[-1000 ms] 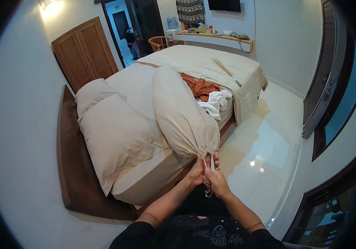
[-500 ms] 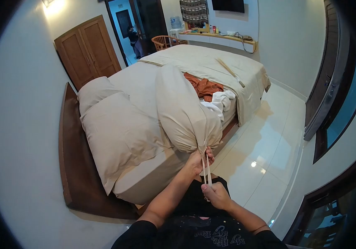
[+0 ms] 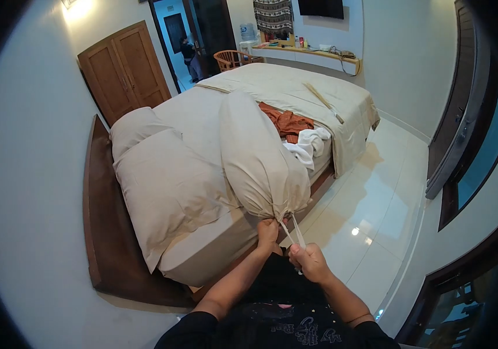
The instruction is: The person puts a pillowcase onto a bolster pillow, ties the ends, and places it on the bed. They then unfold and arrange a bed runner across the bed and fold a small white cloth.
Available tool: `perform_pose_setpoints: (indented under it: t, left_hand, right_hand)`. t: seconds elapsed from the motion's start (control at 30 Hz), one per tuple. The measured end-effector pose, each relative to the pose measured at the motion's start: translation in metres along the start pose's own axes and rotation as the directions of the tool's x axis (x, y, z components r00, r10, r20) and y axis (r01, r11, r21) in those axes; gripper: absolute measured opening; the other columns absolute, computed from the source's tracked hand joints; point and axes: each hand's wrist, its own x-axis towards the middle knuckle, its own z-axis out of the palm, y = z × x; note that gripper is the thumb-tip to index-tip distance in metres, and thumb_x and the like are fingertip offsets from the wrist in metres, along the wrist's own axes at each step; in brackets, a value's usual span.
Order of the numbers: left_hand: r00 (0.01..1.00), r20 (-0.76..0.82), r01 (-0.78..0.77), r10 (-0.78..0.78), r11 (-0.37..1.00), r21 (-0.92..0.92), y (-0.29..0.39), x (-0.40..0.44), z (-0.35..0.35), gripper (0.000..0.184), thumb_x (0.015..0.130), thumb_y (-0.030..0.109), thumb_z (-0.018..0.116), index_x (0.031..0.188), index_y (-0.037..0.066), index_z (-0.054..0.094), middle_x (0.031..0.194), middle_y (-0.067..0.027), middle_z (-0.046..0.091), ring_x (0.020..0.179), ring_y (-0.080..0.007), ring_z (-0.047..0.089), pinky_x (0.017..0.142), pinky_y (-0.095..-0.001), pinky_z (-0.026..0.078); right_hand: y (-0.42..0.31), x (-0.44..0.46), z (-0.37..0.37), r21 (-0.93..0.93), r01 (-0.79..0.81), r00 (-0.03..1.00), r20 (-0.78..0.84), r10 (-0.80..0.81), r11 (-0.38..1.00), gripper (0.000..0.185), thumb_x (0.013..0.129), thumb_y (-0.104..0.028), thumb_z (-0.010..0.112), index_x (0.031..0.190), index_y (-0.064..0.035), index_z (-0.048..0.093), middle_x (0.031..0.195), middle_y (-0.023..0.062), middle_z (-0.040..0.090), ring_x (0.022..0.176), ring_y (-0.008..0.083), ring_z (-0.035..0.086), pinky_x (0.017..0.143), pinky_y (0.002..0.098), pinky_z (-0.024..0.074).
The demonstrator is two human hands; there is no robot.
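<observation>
A long beige bolster (image 3: 255, 157) lies across the near side of the bed (image 3: 202, 241), its gathered end at the mattress edge. My left hand (image 3: 268, 232) is closed on the gathered cloth at that end, its fingers partly hidden under the fold. White drawstrings (image 3: 299, 231) run from the gather to my right hand (image 3: 312, 262), which is wrapped round them below and to the right. Two beige pillows (image 3: 165, 189) lie left of the bolster. Beyond it are an orange cloth (image 3: 287, 123) and a white cloth (image 3: 308, 144).
A stick broom (image 3: 324, 103) lies on the folded cover. A brown headboard (image 3: 109, 232) stands at left, a wooden cabinet (image 3: 126, 70) behind. One person (image 3: 191, 58) is in the far doorway. Tiled floor (image 3: 371, 203) runs along the bed's right side.
My right hand has drawn the strings down and away from the gather, then shifted slightly right. My left hand has turned and now sits left of the strings, against the gathered end.
</observation>
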Motion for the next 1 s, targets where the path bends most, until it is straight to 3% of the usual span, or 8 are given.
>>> perform_pose_setpoints:
  t: [0.13, 0.27, 0.47, 0.53, 0.57, 0.63, 0.83, 1.0]
  left_hand:
    - [0.953, -0.295, -0.01, 0.072, 0.978, 0.207, -0.025, 0.021, 0.003, 0.016, 0.082, 0.007, 0.052, 0.078, 0.0, 0.065, 0.077, -0.0071, 0.065, 0.065, -0.0112, 0.055, 0.059, -0.0249, 0.042]
    - [0.95, -0.312, -0.05, 0.013, 0.993, -0.11, -0.028, 0.03, 0.0, 0.015, 0.083, 0.008, 0.052, 0.087, -0.001, 0.063, 0.086, -0.009, 0.064, 0.072, -0.0127, 0.057, 0.062, -0.0262, 0.044]
    - [0.952, -0.299, -0.089, -0.07, 0.87, -0.485, -0.035, 0.033, -0.007, 0.02, 0.083, 0.009, 0.053, 0.098, -0.001, 0.061, 0.097, -0.0114, 0.063, 0.081, -0.0147, 0.058, 0.067, -0.0278, 0.046]
    - [0.922, 0.387, 0.086, 0.013, 0.968, -0.237, -0.035, 0.014, -0.031, 0.037, 0.089, 0.031, 0.054, 0.108, 0.0, 0.056, 0.095, -0.0093, 0.063, 0.081, -0.0174, 0.061, 0.072, -0.0314, 0.049]
    - [0.923, 0.385, 0.084, 0.013, 0.969, -0.233, -0.029, 0.003, -0.03, 0.037, 0.089, 0.031, 0.054, 0.108, 0.0, 0.056, 0.095, -0.0093, 0.063, 0.081, -0.0174, 0.061, 0.072, -0.0314, 0.049]
    - [0.703, 0.71, 0.474, -0.041, 0.771, -0.425, 0.029, -0.048, -0.008, 0.056, 0.091, 0.046, 0.046, 0.124, 0.001, 0.045, 0.107, -0.0066, 0.057, 0.102, -0.0179, 0.055, 0.089, -0.0331, 0.045]
    - [0.689, 0.724, 0.487, 0.015, 0.731, -0.478, 0.007, -0.011, 0.003, 0.06, 0.088, 0.053, 0.039, 0.123, 0.004, 0.043, 0.102, -0.0015, 0.055, 0.098, -0.0158, 0.053, 0.089, -0.0329, 0.043]
    - [0.854, 0.52, 0.351, -0.026, 0.766, -0.538, 0.022, -0.009, 0.027, 0.043, 0.089, 0.053, 0.04, 0.086, 0.01, 0.044, 0.071, 0.0033, 0.044, 0.07, -0.0112, 0.047, 0.076, -0.0289, 0.044]
  right_hand:
    - [0.005, -0.011, 0.007, -0.071, -0.008, 0.998, 0.057, 0.012, 0.997, 0.044, 0.097, -0.03, 0.041, 0.061, -0.0053, 0.045, 0.055, -0.0043, 0.039, 0.051, 0.0073, 0.035, 0.047, 0.0258, 0.0282]
    - [-0.01, -0.017, 0.012, -0.37, 0.122, 0.981, 0.183, -0.056, 0.921, 0.044, 0.096, -0.031, 0.043, 0.06, -0.0059, 0.042, 0.052, -0.0009, 0.037, 0.048, 0.0092, 0.035, 0.046, 0.0266, 0.0304]
    - [0.007, -0.012, 0.0, -0.101, -0.03, 0.999, 0.031, 0.033, 0.994, 0.044, 0.097, -0.031, 0.04, 0.06, -0.0063, 0.042, 0.054, -0.0024, 0.037, 0.048, 0.01, 0.033, 0.046, 0.0268, 0.0276]
    - [0.004, -0.008, -0.01, 0.117, -0.007, 1.0, 0.017, 0.005, 0.993, 0.041, 0.097, -0.031, 0.04, 0.062, -0.0092, 0.041, 0.056, -0.0048, 0.035, 0.049, 0.0075, 0.032, 0.046, 0.0238, 0.0257]
    - [0.001, -0.005, -0.012, 0.154, 0.02, 0.999, 0.03, -0.025, 0.988, 0.039, 0.097, -0.03, 0.04, 0.064, -0.0096, 0.041, 0.056, -0.0047, 0.032, 0.049, 0.0066, 0.03, 0.046, 0.0226, 0.025]
    - [0.0, -0.001, -0.012, 0.184, 0.023, 0.999, 0.043, -0.032, 0.983, 0.039, 0.097, -0.03, 0.04, 0.064, -0.0092, 0.041, 0.056, -0.0046, 0.033, 0.049, 0.0068, 0.03, 0.046, 0.0227, 0.0252]
    - [0.003, 0.002, -0.006, 0.171, 0.063, 0.994, 0.073, -0.077, 0.983, 0.041, 0.097, -0.032, 0.039, 0.063, -0.0085, 0.043, 0.056, -0.0042, 0.035, 0.048, 0.0075, 0.033, 0.046, 0.0232, 0.0272]
    - [0.004, -0.015, 0.006, -0.339, 0.066, 0.983, 0.183, -0.003, 0.938, 0.046, 0.096, -0.031, 0.042, 0.059, -0.0028, 0.041, 0.049, 0.002, 0.033, 0.045, 0.0131, 0.035, 0.045, 0.0304, 0.0292]
